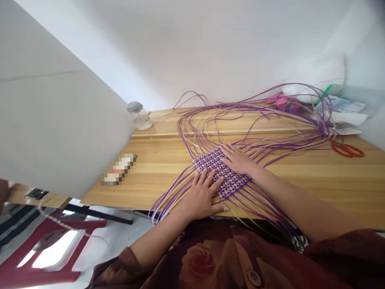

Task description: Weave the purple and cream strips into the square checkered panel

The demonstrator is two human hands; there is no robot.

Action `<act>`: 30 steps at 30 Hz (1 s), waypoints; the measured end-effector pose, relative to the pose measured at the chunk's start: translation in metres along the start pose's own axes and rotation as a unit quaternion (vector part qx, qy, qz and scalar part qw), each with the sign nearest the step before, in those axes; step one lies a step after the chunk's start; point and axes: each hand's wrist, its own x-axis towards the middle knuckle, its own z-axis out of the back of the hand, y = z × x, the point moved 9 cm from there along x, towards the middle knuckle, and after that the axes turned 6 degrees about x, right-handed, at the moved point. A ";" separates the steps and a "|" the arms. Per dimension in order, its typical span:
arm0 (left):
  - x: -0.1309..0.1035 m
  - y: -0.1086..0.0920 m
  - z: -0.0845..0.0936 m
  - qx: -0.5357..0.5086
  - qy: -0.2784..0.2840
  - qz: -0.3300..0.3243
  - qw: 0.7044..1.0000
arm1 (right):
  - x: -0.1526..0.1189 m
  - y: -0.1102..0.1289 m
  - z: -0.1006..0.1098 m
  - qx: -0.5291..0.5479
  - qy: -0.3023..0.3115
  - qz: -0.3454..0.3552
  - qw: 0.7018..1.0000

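A woven mat [214,163] of purple and cream strands lies on the wooden table, turned at an angle in front of me. Long loose strands [192,128] spread from its edges, some arching over the table's back and some hanging past the front edge. My left hand [204,196] rests on the near left part of the weave, fingers spread, the thumb off its lower edge. Across the far right part lies my right hand [236,159], flat with its fingers stretched out. Neither hand grips anything; both cover parts of the weave.
On the table's left lies a blurred-out flat object [120,169]. A clear jar with a grey lid [140,116] stands at the back left. Red-handled scissors [348,149] lie at right, near papers [345,118] and a pink bundle [282,102]. Walls rise behind and left.
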 end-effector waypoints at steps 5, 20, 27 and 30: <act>0.005 0.003 -0.003 0.005 -0.025 0.004 1.000 | 0.003 0.013 0.011 0.003 -0.039 -0.010 0.999; -0.130 0.030 0.007 0.071 -0.179 0.166 0.967 | -0.029 0.094 -0.028 0.001 0.039 0.072 0.997; -0.203 0.075 -0.013 0.009 -0.366 0.345 0.864 | -0.028 0.092 -0.028 -0.032 0.048 0.070 0.996; -0.210 0.077 -0.018 -0.060 -0.411 0.360 0.836 | -0.028 0.091 -0.028 -0.045 0.049 0.068 0.995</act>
